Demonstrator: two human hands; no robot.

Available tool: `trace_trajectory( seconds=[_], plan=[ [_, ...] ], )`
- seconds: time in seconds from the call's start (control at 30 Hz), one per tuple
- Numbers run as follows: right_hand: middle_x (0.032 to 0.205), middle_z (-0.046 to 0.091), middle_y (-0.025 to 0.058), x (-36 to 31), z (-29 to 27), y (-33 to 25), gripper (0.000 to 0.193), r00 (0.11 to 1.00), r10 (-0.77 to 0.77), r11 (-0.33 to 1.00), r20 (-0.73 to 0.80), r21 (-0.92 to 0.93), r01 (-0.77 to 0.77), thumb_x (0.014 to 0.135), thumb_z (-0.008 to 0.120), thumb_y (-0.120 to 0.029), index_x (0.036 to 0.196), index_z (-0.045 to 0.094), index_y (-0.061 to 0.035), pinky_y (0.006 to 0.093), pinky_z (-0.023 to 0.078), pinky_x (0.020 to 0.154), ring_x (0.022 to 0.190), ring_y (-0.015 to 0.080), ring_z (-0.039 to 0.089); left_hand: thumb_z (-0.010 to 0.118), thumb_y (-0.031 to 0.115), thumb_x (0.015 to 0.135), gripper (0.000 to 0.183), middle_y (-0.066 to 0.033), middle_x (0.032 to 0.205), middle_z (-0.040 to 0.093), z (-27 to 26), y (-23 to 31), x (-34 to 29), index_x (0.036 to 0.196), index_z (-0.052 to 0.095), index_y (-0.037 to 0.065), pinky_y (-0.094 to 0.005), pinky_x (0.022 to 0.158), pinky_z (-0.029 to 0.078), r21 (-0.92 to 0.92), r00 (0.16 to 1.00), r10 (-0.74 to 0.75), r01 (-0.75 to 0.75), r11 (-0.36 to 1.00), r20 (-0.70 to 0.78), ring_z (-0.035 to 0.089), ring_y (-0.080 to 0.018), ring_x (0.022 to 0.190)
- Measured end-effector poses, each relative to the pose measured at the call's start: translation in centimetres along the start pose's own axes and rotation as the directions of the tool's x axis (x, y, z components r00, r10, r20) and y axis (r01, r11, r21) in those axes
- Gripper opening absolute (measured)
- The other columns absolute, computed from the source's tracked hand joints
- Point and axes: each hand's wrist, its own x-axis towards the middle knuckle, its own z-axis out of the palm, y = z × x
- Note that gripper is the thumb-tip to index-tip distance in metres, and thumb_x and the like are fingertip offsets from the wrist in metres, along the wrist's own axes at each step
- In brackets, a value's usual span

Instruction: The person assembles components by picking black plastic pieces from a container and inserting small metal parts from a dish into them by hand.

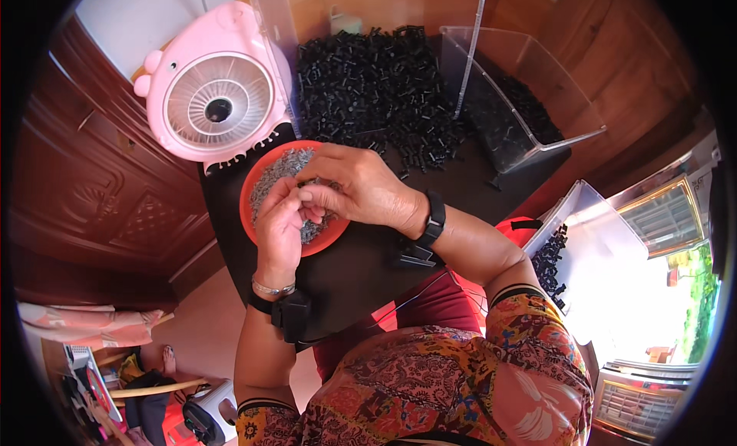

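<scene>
While your left hand [278, 229], right hand [359, 182] pinch closed, grip hidden, many grey pieces [273, 177] near left edge of tabletop [349, 289] seem left; done share unclear.

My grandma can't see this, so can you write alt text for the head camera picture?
A person's left hand and right hand come together over an orange-red bowl of small grey pieces, on a dark table. Beyond it lies a heap of small black parts, with a pink pig-shaped appliance to the left.
</scene>
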Motion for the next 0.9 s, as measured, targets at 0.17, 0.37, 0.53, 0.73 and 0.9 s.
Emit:
trace_trajectory(
  seconds=[0.17, 0.37, 0.53, 0.73, 0.9],
  plan=[
    [0.079, 0.063, 0.0066, 1.1, -4.8, -0.8, 0.006, 0.971, 0.151, 0.988, -0.185, -0.007, -0.155, 0.082, 0.066, -0.003, 0.088, 0.067, -0.0003, 0.0246, 0.047, 0.063, 0.072, 0.0120, 0.060, 0.045, 0.018, 0.095, 0.017, -0.0046, 0.085, 0.054, -0.1, 0.2, -0.1, 0.096, 0.052, 0.002, -0.0262, 0.067, 0.043, -0.004, 0.999, 0.011, -0.011, 1.000, -0.036, 0.056, -0.0151, 0.075],
    [0.079, 0.065, 0.0120, -1.4, -9.5, 1.4, 0.013, 0.905, 0.395, 0.891, -0.159, -0.172, -0.419, 0.080, 0.065, -0.012, 0.087, 0.067, -0.0020, 0.0308, 0.049, 0.062, 0.069, 0.0233, 0.064, 0.047, 0.020, 0.094, 0.017, -0.0046, 0.084, 0.056, -0.2, 0.7, 0.0, 0.094, 0.052, 0.004, -0.0258, 0.066, 0.043, -0.016, 0.999, 0.040, -0.040, 0.999, -0.020, 0.057, -0.0150, 0.074],
    [0.080, 0.064, 0.0104, -4.4, -9.8, 2.8, 0.012, 0.885, 0.459, 0.848, 0.074, -0.335, -0.412, 0.077, 0.064, -0.008, 0.087, 0.066, -0.0020, 0.0316, 0.048, 0.066, 0.073, 0.0229, 0.063, 0.047, 0.021, 0.094, 0.017, -0.0046, 0.084, 0.056, 0.0, 0.9, 0.0, 0.093, 0.052, 0.004, -0.0255, 0.065, 0.043, -0.017, 0.999, 0.051, -0.052, 0.999, -0.009, 0.057, -0.0147, 0.074],
    [0.080, 0.063, 0.0096, -5.1, -9.7, 3.1, 0.010, 0.892, 0.435, 0.838, 0.123, -0.418, -0.351, 0.074, 0.063, -0.009, 0.083, 0.067, -0.0066, 0.0362, 0.049, 0.070, 0.078, 0.0279, 0.062, 0.048, 0.021, 0.093, 0.017, -0.0045, 0.083, 0.056, 0.0, 1.2, -0.2, 0.090, 0.053, 0.004, -0.0252, 0.065, 0.043, 0.010, 0.998, 0.055, -0.055, 0.998, -0.009, 0.056, -0.0143, 0.073],
    [0.084, 0.062, 0.0071, -5.5, -9.3, 5.3, 0.013, 0.904, 0.332, 0.814, 0.268, -0.566, -0.131, 0.071, 0.063, -0.008, 0.084, 0.067, -0.0096, 0.0372, 0.049, 0.074, 0.087, 0.0264, 0.060, 0.047, 0.020, 0.093, 0.018, -0.0046, 0.083, 0.056, 0.1, 1.0, -0.2, 0.090, 0.054, 0.004, -0.0254, 0.066, 0.043, 0.016, 0.999, 0.041, -0.041, 0.999, 0.008, 0.056, -0.0140, 0.073]
  ],
)
